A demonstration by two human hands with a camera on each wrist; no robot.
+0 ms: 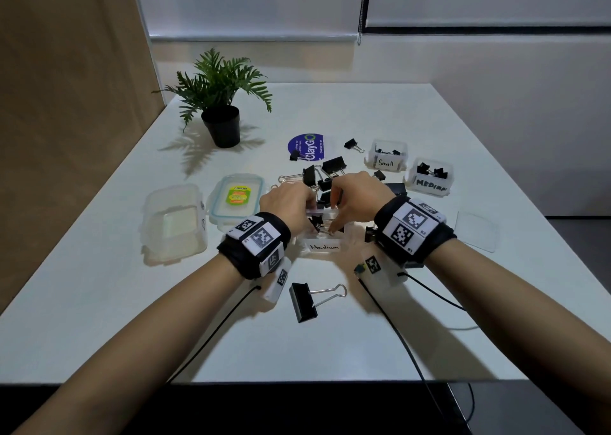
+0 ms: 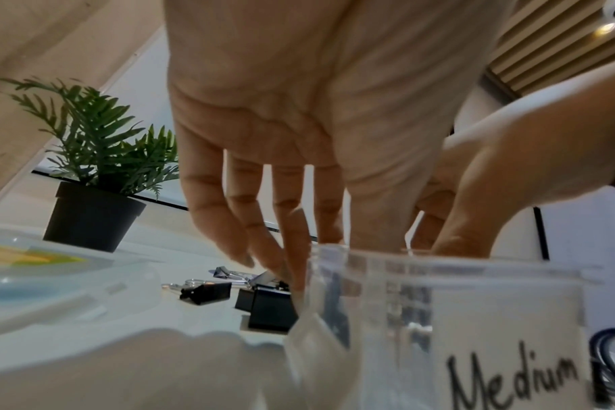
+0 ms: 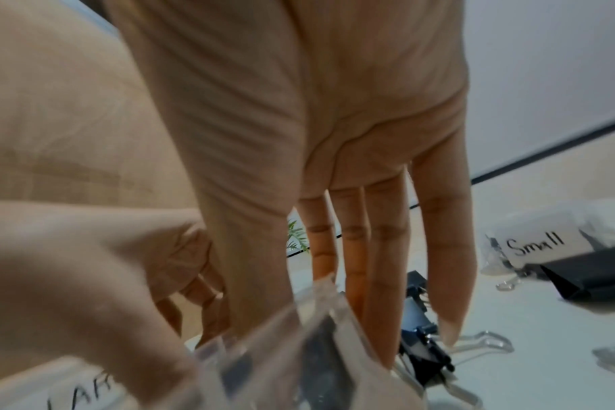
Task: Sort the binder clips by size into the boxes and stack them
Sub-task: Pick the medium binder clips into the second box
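A clear box labelled "Medium" (image 1: 325,246) (image 2: 502,333) stands at the table's front centre with black binder clips (image 1: 318,224) inside. Both hands reach down onto it from either side. My left hand (image 1: 307,205) (image 2: 329,258) has its fingers (image 2: 285,249) down the outside of the left wall and its thumb behind the rim. My right hand (image 1: 335,200) (image 3: 309,313) pinches the box's blurred right corner (image 3: 320,327), fingers outside, thumb on the near side. Loose black clips (image 1: 325,173) lie just behind the box. A large clip (image 1: 305,300) lies in front of it.
Boxes marked "Small" (image 1: 388,157) and "MEDIUM" (image 1: 429,183) stand back right, a clear lid (image 1: 476,233) right. A large clear tub (image 1: 175,223) and a lid with a sticker (image 1: 236,196) sit left. Potted plant (image 1: 221,127) and blue disc (image 1: 307,147) are further back.
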